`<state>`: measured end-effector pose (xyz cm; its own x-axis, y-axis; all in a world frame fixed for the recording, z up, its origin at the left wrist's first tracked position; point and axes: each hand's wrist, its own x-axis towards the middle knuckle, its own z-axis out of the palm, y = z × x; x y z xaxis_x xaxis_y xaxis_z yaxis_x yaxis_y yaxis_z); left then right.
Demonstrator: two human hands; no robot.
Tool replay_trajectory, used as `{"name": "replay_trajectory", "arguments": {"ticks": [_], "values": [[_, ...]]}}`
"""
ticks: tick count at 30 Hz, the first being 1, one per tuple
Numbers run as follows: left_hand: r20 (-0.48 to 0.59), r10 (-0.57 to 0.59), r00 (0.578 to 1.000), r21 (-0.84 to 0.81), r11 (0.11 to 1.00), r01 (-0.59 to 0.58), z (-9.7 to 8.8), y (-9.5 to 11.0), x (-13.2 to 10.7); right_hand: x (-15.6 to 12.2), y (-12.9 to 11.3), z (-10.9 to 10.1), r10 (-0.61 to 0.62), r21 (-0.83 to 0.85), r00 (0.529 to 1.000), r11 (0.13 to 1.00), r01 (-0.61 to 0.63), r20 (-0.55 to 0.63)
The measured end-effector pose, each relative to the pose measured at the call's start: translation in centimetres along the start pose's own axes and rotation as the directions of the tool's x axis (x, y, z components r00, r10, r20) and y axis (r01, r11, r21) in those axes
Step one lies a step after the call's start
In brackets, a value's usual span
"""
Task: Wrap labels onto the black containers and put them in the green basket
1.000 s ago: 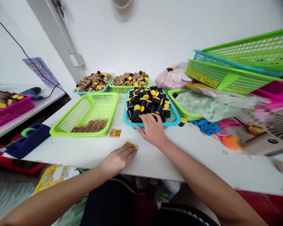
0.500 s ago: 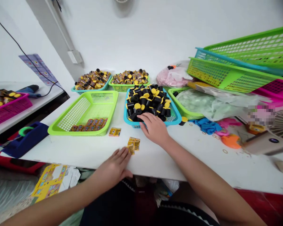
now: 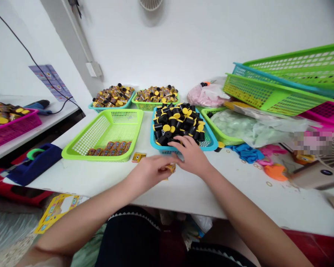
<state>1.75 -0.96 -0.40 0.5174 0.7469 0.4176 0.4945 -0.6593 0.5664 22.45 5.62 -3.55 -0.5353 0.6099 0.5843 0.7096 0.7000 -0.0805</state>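
Note:
My left hand (image 3: 150,172) reaches across the white table (image 3: 200,196), its fingertips pinching a small yellow packet (image 3: 171,168) close to my right hand. My right hand (image 3: 190,155) rests open at the front of a blue basket (image 3: 211,142), fingers on a heap of black canisters with yellow lids (image 3: 178,124). To the left, a lime-green basket (image 3: 80,152) holds a row of wrapped packets (image 3: 108,147). One loose yellow packet (image 3: 138,157) lies on the table by that basket.
Two baskets of wrapped canisters (image 3: 114,97) stand at the back. A navy tape dispenser (image 3: 35,165) sits at the left, below a pink basket (image 3: 11,129). Stacked green baskets (image 3: 289,70), plastic bags (image 3: 245,128) and blue gloves (image 3: 247,154) crowd the right.
My left hand has moved right and gathered the yellow packets from the table, now close to my right hand. My right hand has shifted only slightly.

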Motion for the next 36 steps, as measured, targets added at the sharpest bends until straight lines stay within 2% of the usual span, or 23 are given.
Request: {"name": "replay_trajectory", "arguments": {"ticks": [2,3,6,9,12,14,16,19,22,24,26,29,32,34,36], "values": [[0.007,-0.116,0.993,-0.274,0.955,0.113,0.6,-0.7,3.0,-0.4,0.5,0.3,-0.049,-0.018,0.999,0.999,0.049,0.001],[0.033,-0.169,0.985,-0.43,0.887,0.166,1.0,-1.1,4.1,-0.6,0.8,0.4,-0.077,-0.013,0.997,0.997,0.076,-0.016],[0.112,-0.242,0.964,-0.77,0.592,0.238,1.9,-2.4,5.5,-1.0,1.6,0.6,-0.137,0.031,0.987,0.99,0.14,-0.085],[0.118,-0.252,0.961,-0.888,0.405,0.215,2.4,-4.0,5.0,-0.8,1.3,0.5,-0.087,0.006,0.996,0.996,0.087,-0.028],[0.119,-0.251,0.961,-0.924,0.326,0.2,2.3,-5.1,4.4,-0.2,0.3,0.4,0.021,-0.111,0.997,0.994,-0.012,0.079],[0.127,-0.278,0.952,-0.935,0.287,0.208,2.1,-5.4,4.3,0.1,0.0,0.4,0.048,-0.139,0.994,0.99,-0.034,0.096],[0.141,-0.32,0.937,-0.936,0.267,0.231,2.0,-5.4,4.3,0.3,0.0,0.5,0.054,-0.109,0.995,0.993,-0.045,0.085],[0.175,-0.357,0.918,-0.91,0.297,0.289,1.9,-5.4,4.4,0.1,0.5,0.6,0.051,0.002,0.998,0.999,-0.051,0.043],[0.186,-0.359,0.915,-0.884,0.345,0.315,2.0,-5.5,4.5,-0.2,1.0,0.6,0.078,0.204,0.991,0.977,-0.054,-0.112],[0.188,-0.359,0.914,-0.876,0.359,0.322,2.0,-5.7,4.5,-0.4,1.2,0.4,0.195,0.396,0.946,0.915,-0.081,-0.258],[0.201,-0.357,0.912,-0.866,0.371,0.336,2.1,-5.7,4.6,-0.5,1.4,0.1,0.333,0.563,0.892,0.819,-0.112,-0.307],[0.232,-0.326,0.916,-0.836,0.414,0.359,2.2,-5.7,4.5,-0.9,1.4,-1.0,0.438,0.702,0.868,0.694,-0.163,-0.232],[0.273,-0.293,0.916,-0.807,0.449,0.384,2.4,-5.5,4.4,-1.3,1.3,-2.1,0.452,0.784,0.882,0.593,-0.185,-0.135],[0.296,-0.268,0.917,-0.799,0.456,0.391,2.5,-5.4,4.2,-1.6,1.1,-2.4,0.419,0.801,0.906,0.563,-0.202,-0.066],[0.308,-0.238,0.921,-0.802,0.457,0.386,2.6,-5.4,4.1,-1.7,1.0,-2.5,0.387,0.79,0.922,0.571,-0.223,-0.019]]}}
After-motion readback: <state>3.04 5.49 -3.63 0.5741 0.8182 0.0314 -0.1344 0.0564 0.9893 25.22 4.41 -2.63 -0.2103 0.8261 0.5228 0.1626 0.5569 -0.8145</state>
